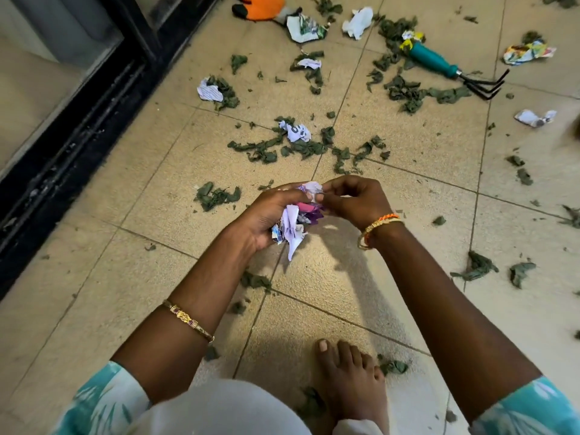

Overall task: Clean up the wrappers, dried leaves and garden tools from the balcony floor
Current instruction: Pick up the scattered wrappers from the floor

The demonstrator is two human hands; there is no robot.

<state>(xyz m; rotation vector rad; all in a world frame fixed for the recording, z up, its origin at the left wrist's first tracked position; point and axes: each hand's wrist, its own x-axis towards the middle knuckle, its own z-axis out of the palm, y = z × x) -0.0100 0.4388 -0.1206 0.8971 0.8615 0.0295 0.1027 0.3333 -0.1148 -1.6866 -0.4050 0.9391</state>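
Note:
My left hand [266, 215] grips a crumpled bunch of purple, pink and white wrappers [295, 224] above the tiled floor. My right hand [351, 199] pinches the top of the same bunch with its fingertips. More crumpled wrappers lie on the floor: one in the middle [295, 131], one at the left [209, 91], and others farther back [306, 28] [357, 22] [527, 51]. Dried green leaves [270, 150] are scattered across the tiles. A teal-handled hand rake [439, 62] lies at the back right among leaves.
A black sliding-door track [72, 127] runs along the left side. An orange object [260, 6] sits at the top edge. My bare foot [348, 381] stands on the tiles below my hands, with leaf bits beside it.

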